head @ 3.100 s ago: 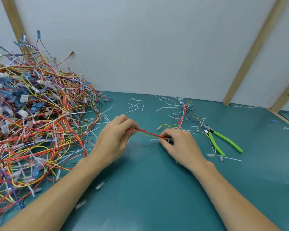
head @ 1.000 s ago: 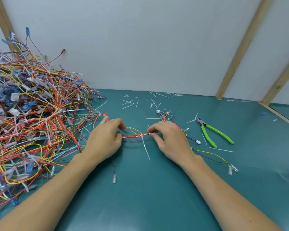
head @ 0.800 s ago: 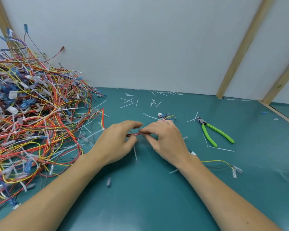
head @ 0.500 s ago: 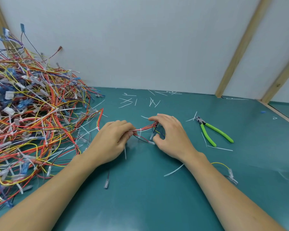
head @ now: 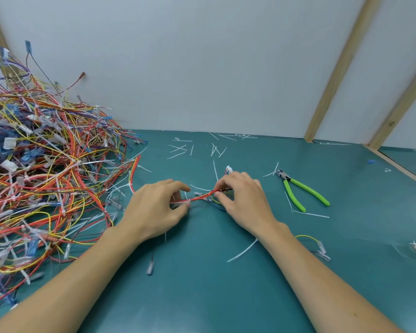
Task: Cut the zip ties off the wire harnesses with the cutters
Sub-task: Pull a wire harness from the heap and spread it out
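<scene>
Teal worktop [head: 226, 296], wire heap at left, one harness stretched between two hands.

Big tangled pile of wire harnesses [head: 41, 179] covering the left of the worktop. Left hand [head: 154, 210] and right hand [head: 245, 203] at centre, each grip pinched closed on a red-wired harness [head: 202, 196] held just above the surface, white zip tie [head: 189, 201] beside the left fingertips. Green-handled cutters [head: 300, 193] lying untouched to the right, near the right hand. Cut zip-tie scraps [head: 197, 149] scattered behind.
</scene>
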The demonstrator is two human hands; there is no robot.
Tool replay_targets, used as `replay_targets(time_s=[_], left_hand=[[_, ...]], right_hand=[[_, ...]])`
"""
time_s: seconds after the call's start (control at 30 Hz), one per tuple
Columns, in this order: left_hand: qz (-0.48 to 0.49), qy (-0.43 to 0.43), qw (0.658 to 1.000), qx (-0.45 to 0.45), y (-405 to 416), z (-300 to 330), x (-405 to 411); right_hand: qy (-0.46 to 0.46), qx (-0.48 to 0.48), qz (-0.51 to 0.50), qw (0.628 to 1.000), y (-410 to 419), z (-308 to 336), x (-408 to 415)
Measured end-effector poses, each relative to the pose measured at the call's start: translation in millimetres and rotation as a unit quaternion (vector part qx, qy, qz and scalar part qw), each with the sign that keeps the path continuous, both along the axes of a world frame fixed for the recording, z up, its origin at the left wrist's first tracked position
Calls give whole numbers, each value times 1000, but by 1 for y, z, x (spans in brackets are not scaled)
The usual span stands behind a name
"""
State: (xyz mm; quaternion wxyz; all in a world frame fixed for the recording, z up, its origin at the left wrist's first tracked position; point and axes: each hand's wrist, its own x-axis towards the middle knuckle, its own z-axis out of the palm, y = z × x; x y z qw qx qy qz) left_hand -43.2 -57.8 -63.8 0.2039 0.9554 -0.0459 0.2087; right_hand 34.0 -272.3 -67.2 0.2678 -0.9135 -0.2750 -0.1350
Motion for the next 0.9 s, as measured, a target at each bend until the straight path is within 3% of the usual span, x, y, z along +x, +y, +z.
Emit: replay_targets(time_s=[0.17, 0.3, 0.47, 0.63, 0.9], left_hand=[[31, 9, 999, 10, -3, -6, 7], [-23, 38, 999, -7, 0, -7, 8], [-64, 70, 995, -11, 2, -9, 7], [-76, 70, 994, -22, 2, -9, 8], [-165, 60, 984, -22, -13, -6, 4]], right_hand=[[-57, 43, -8, 997, 3, 0, 1], [-89, 49, -19, 995, 6, 0, -1], [5, 135, -113, 984, 3, 2, 0], [128, 76, -199, 969, -5, -3, 6], [165, 42, -217, 961, 0, 3, 7]])
